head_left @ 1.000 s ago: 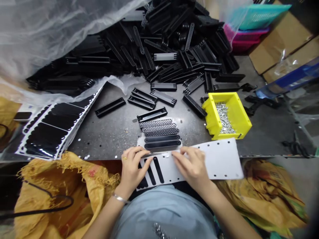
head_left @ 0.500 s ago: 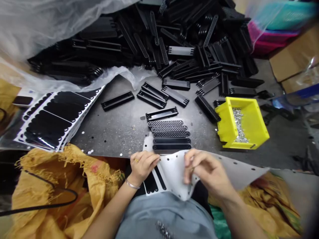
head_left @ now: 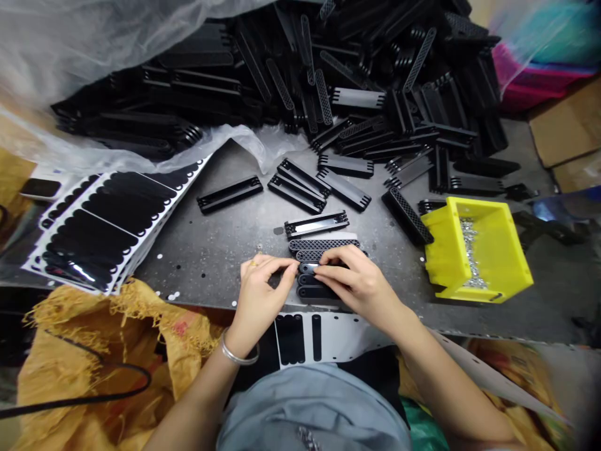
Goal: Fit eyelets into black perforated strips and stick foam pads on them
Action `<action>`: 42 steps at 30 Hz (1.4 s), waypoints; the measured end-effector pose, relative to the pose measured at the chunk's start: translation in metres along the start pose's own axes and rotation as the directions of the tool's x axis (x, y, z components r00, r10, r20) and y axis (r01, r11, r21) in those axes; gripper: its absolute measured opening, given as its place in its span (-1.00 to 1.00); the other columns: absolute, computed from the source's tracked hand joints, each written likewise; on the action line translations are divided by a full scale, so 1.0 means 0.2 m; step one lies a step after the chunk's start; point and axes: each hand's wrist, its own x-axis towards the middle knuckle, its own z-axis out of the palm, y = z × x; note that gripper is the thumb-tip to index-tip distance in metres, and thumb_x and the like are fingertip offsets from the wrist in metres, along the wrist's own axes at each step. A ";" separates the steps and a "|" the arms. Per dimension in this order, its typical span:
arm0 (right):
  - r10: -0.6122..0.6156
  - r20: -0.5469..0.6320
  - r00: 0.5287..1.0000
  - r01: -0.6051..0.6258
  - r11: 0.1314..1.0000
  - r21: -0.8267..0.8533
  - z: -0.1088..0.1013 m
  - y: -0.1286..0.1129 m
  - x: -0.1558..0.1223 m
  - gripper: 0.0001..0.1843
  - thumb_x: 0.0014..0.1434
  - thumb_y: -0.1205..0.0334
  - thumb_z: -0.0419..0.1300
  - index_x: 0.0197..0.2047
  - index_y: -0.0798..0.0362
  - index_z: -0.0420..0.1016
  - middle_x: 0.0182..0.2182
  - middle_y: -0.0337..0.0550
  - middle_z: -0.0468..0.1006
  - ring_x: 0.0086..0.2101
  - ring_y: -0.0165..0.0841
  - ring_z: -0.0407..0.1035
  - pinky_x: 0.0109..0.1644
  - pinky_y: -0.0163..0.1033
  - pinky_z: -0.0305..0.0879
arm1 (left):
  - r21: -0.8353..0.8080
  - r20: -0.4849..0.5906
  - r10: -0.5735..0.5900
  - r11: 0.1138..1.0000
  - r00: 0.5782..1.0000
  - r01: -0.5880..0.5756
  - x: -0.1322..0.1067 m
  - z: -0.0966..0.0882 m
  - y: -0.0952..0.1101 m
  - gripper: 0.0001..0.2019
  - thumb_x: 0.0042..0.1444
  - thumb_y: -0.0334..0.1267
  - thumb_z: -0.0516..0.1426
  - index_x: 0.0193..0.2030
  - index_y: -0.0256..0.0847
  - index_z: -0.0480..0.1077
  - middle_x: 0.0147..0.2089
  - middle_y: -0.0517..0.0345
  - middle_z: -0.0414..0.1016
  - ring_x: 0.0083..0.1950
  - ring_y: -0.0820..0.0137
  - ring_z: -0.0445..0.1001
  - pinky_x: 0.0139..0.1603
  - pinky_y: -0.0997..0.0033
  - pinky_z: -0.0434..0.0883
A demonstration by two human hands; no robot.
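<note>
A row of black plastic bars [head_left: 310,292] lies near the table's front edge, some with patterned tops and the nearer ones smooth. Over the third smooth one, both hands meet at a narrow black sticker strip [head_left: 308,268], mostly covered by fingers. My left hand [head_left: 265,282] pinches at its left end with thumb and forefinger. Further along the strip, my right hand [head_left: 354,275] is closed in a pinch, hiding the bars' right ends. Across my lap lies a white sticker sheet [head_left: 333,332] with a few black strips left on its left part.
Loose black plastic housings [head_left: 305,222] lie behind the row, below a large heap of parts [head_left: 357,119]. To the right stands a yellow bin [head_left: 502,257] of small metal pieces. Stacked sticker sheets [head_left: 107,219] are at left, above a yellow woven sack [head_left: 94,351].
Both hands have moved up from the sticker sheet to the row of bars and come together there. The sheet now lies flatter on my lap, and one strip fewer shows near the bend.
</note>
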 end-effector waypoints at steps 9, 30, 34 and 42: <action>0.064 0.045 0.997 -0.065 0.998 0.006 -0.04 -0.03 0.03 -0.80 0.42 0.29 0.20 -0.01 0.04 0.66 -0.12 0.00 0.57 -0.12 -0.22 0.42 -0.03 -0.06 0.47 | -0.032 0.006 -0.050 0.998 0.999 0.050 0.04 0.04 0.04 -0.78 0.30 -0.13 0.20 -0.37 -0.09 0.48 -0.33 0.26 0.59 -0.17 0.29 0.48 0.17 0.11 0.20; 0.201 -0.019 0.979 -0.200 0.979 0.048 -0.09 -0.23 -0.36 -0.76 0.43 0.34 0.16 0.10 0.07 0.55 -0.19 -0.05 0.55 -0.25 -0.32 0.52 -0.16 -0.23 0.55 | 0.090 -0.065 0.137 0.987 0.988 -0.131 -0.21 -0.03 0.02 -0.90 0.38 -0.15 0.18 -0.15 -0.07 0.45 -0.19 0.19 0.58 -0.11 0.27 0.50 0.04 0.21 0.29; 0.119 -0.093 0.989 -0.128 0.987 -0.099 0.16 -0.24 -0.41 -0.71 0.46 0.29 0.13 0.16 0.15 0.53 -0.17 0.06 0.60 -0.22 -0.25 0.54 -0.18 -0.19 0.56 | 0.171 0.037 0.246 0.953 0.968 -0.249 -0.32 0.01 -0.02 -0.89 0.33 -0.14 0.25 -0.07 -0.05 0.50 -0.05 0.11 0.59 0.03 0.20 0.50 0.10 0.17 0.26; 0.220 0.153 0.963 -0.254 0.562 0.787 -0.03 -0.24 -0.39 -0.77 0.42 0.03 0.20 -0.17 -0.01 0.53 -0.17 -0.12 0.51 -0.20 -0.32 0.57 -0.10 -0.10 0.60 | 0.198 0.101 0.300 0.928 0.949 -0.315 -0.26 -0.01 -0.07 -0.85 0.40 -0.27 0.15 -0.25 -0.09 0.48 -0.21 0.21 0.64 -0.06 0.26 0.52 0.09 0.15 0.19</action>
